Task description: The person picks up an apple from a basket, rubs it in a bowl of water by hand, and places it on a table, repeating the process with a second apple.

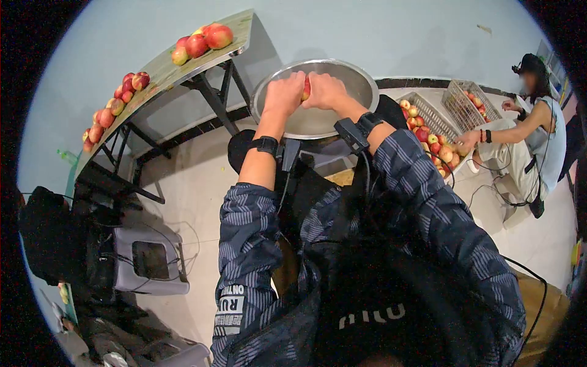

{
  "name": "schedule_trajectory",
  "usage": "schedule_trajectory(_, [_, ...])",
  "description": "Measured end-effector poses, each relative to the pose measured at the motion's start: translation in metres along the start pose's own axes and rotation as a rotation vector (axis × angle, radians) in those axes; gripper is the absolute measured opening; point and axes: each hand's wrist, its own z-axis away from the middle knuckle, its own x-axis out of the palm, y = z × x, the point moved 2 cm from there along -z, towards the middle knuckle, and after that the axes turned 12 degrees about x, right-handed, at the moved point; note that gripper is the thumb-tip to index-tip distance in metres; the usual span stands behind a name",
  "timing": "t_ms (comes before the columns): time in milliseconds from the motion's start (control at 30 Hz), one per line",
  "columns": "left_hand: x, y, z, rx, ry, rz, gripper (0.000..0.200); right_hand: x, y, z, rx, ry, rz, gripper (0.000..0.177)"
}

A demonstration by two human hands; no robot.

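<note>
Both of my hands are closed around one red apple (306, 88), which shows only as a narrow strip between them. My left hand (284, 93) wraps its left side, and my right hand (326, 90) grips it from the right. They are above a wide metal basin (315, 125) in front of my knees. The fingertips are mostly hidden behind the knuckles. What lies at the bottom of the basin cannot be made out. Black straps with small boxes sit on both wrists.
A narrow table (160, 66) on the left carries several groups of apples (208, 39). At the right stand a crate of apples (435, 144) and a second crate (468, 101). A seated person (538, 128) reaches into the nearer crate. A grey plastic stool (128, 266) and cables lie left.
</note>
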Motion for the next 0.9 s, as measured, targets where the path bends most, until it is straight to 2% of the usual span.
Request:
schedule_trajectory(100, [0.001, 0.0, 0.002, 0.027, 0.032, 0.003, 0.03, 0.0, -0.003, 0.002, -0.006, 0.053, 0.072, 0.056])
schedule_trajectory(500, [-0.012, 0.001, 0.003, -0.082, 0.046, 0.143, 0.038, 0.014, -0.005, -0.003, -0.217, 0.333, 0.15, 0.043])
schedule_trajectory(600, [-0.013, 0.001, 0.001, -0.107, -0.026, 0.106, 0.04, 0.016, -0.004, -0.005, -0.171, 0.288, 0.135, 0.043])
schedule_trajectory(700, [-0.016, 0.0, 0.002, -0.102, -0.041, 0.06, 0.039, 0.012, -0.001, -0.001, -0.178, 0.233, -0.069, 0.049])
schedule_trajectory(800, [-0.006, -0.005, 0.002, -0.045, 0.065, 0.0, 0.035, 0.011, 0.001, -0.002, -0.072, 0.108, -0.238, 0.055])
schedule_trajectory(900, [-0.003, -0.006, 0.003, 0.015, 0.117, -0.022, 0.03, 0.017, 0.005, -0.009, -0.047, 0.068, -0.332, 0.058])
